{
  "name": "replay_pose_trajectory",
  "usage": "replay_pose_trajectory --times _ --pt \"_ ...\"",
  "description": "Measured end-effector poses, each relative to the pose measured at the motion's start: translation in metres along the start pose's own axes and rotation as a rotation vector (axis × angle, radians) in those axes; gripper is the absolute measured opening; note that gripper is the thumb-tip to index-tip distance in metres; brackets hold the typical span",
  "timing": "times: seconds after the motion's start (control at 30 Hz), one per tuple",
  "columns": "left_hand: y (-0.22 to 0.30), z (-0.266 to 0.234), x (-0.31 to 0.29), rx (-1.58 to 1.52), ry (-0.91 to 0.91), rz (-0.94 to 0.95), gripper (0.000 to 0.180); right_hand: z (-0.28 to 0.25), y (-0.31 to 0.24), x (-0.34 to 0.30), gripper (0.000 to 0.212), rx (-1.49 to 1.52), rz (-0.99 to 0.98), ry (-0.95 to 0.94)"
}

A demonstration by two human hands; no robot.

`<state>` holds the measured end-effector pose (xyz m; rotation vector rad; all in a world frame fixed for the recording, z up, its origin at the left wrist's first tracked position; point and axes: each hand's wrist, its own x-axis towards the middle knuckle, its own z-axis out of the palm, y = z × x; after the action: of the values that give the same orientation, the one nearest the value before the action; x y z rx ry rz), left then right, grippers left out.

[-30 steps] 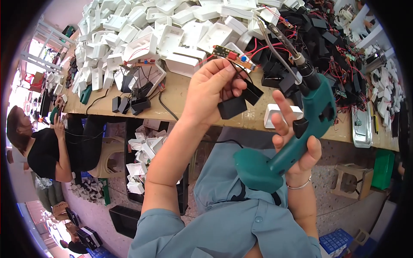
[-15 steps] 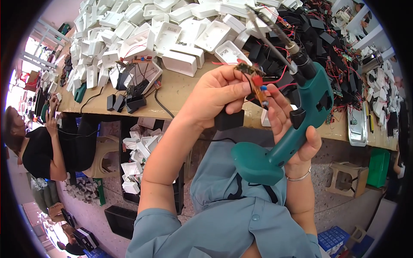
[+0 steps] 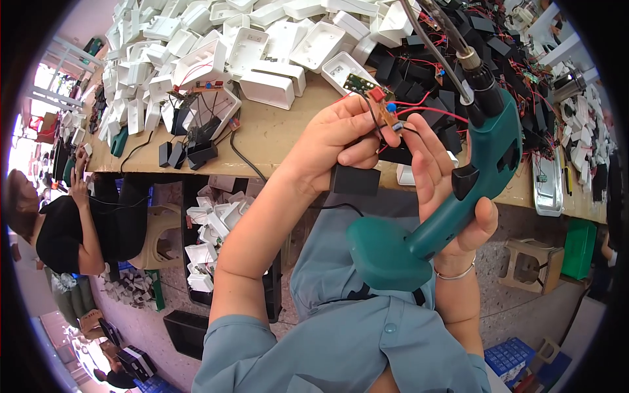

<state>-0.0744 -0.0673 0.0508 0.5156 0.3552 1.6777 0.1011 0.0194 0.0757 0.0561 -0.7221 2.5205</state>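
Pinched between the thumb and fingers of my left hand (image 3: 331, 141) is a small circuit board (image 3: 389, 116) with red and blue components and thin wires. A black rectangular box (image 3: 356, 181) hangs below the same hand, against its lower fingers. My right hand (image 3: 429, 167) carries a teal soldering gun (image 3: 495, 137) with a black trigger, its handle lying across the palm. The gun's metal tip and a thin tube beside it point up and away, apart from the board. My right fingertips reach close to the board's lower end and a dark wire there; whether they touch is unclear.
White plastic housings (image 3: 272, 88) are heaped along the far side of the table (image 3: 268, 144). Black boxes with red wires (image 3: 419, 65) pile up at the right, near a metal tray (image 3: 548, 187). A crate of white parts (image 3: 274, 288) stands below. Another person (image 3: 65, 226) sits at left.
The circuit board has turned, showing more of its face and components. The soldering gun has shifted slightly right, and my right fingers have come closer to the board.
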Motion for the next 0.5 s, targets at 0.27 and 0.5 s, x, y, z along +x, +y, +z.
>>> replay_pose_trajectory --times 0.27,0.5 --pt "-0.007 0.024 0.005 0.356 0.439 0.094 0.01 0.0 0.001 -0.001 0.088 0.011 0.006 0.038" --pt "-0.023 0.015 0.011 0.947 0.6 0.471 0.008 -0.004 0.005 -0.004 0.078 0.216 0.044 -0.038"
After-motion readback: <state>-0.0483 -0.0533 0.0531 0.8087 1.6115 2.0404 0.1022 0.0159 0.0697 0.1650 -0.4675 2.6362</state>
